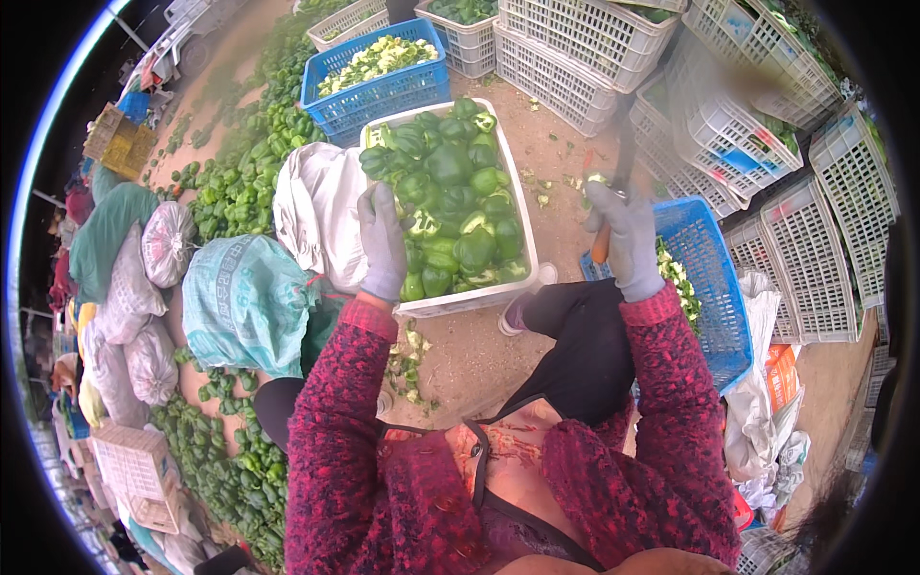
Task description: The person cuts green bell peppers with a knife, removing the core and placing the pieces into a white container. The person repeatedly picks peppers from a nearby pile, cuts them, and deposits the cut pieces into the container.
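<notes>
One printed teal sack [244, 305] sits L of white crate [470, 303] w/ peppers [448, 165].

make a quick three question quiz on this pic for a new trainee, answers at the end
1. Which hand holds the knife?
2. True or false: the large white sack beside the pepper-filled white crate lies to the crate's right.
3. Fill in: the crate just beyond that white one is coloured ____.

Key:
1. The right hand.
2. False; the white sack lies to its left.
3. Blue.
</notes>
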Tool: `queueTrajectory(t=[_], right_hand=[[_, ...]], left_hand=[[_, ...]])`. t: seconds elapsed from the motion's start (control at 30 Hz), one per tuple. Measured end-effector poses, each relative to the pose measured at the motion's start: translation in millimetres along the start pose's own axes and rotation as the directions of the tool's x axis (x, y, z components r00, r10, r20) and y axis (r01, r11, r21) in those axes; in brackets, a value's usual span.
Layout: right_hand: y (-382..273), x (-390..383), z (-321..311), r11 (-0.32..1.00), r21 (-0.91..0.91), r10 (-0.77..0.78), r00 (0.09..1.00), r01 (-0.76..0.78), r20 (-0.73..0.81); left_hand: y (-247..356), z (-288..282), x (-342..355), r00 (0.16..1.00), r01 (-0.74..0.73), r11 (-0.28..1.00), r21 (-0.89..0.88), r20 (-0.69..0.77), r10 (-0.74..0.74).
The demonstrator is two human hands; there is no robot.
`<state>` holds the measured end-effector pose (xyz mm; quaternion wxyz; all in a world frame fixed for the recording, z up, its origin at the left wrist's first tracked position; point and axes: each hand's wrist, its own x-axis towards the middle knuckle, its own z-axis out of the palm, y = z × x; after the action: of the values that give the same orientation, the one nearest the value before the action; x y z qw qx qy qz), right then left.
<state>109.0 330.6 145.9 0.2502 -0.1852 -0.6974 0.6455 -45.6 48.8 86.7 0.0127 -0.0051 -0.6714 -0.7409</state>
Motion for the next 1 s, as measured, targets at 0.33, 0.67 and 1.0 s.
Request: queueTrajectory(t=[0.33, 0.67, 1.0], right_hand=[[211, -1, -291, 0.479, -0.780, 0.145, 0.913, -0.402, -0.382], [141, 34, -180, 0.839, -0.480, 0.090, 0.935, -0.257, -0.342], [38, 44, -21, 0.946, -0.254, -0.094, 0.921, 0.202, 0.379]], left_hand=[[-64, 86, 289, 0.806, -0.574, 0.436, 0.693, 0.574, 0.148], [-104, 107, 308, 0.779, -0.489, 0.410, 0.769, 0.597, -0.190], [-102, -275, 30, 0.790, -0.197, 0.918, 0.345, -0.499, 0.357]])
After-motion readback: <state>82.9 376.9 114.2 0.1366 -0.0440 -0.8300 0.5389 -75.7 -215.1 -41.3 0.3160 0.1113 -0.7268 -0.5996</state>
